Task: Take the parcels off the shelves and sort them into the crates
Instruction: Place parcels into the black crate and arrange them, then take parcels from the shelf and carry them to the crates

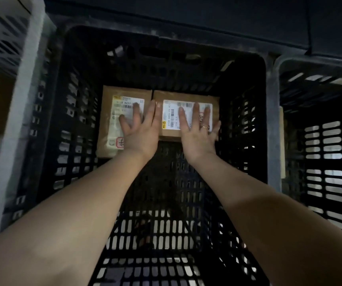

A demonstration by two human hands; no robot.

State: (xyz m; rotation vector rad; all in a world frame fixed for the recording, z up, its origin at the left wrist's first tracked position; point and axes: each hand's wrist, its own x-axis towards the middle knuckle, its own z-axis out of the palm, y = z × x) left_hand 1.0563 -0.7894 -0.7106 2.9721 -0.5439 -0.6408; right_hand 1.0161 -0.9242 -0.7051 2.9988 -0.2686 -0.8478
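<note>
Left hand (pixel 140 129) lies flat, fingers spread, on the left parcel (pixel 107 116), whose long axis runs up the frame. Right hand (pixel 197 133), equally flat, presses the right parcel (pixel 171 118), lying crosswise. Both touch, mid-frame, on the black crate (pixel 79 124) floor.

A black cable (pixel 309 27) hangs against a dark wall (pixel 186 9) (upper right).

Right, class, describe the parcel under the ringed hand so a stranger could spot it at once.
Look into the black crate in the middle. Two brown parcels lie side by side at its far end. Yours is the right parcel, under the right hand: shorter than the left parcel, its white label wider than tall.
</note>
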